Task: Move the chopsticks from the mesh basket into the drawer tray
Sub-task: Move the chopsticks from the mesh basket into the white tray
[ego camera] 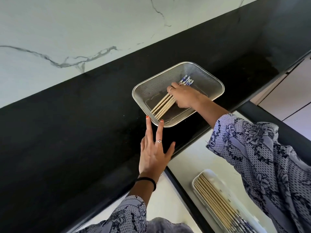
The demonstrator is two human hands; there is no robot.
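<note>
A metal mesh basket [144, 91] sits on the black counter. Inside lie several wooden chopsticks [162, 105] with blue-and-white patterned tops. My right hand [184, 96] is in the basket, fingers closed over the middle of the chopsticks bundle. My left hand [154, 153] rests flat on the counter with fingers spread, two fingertips touching the basket's near rim. Below the counter, a white drawer tray [200, 195] in the open drawer holds several more chopsticks [217, 199].
The black counter [75, 123] runs diagonally below a white marbled wall [67, 31]. The open drawer [190, 158] has a pale floor and dark edges. White cabinet fronts [289, 91] stand at the right.
</note>
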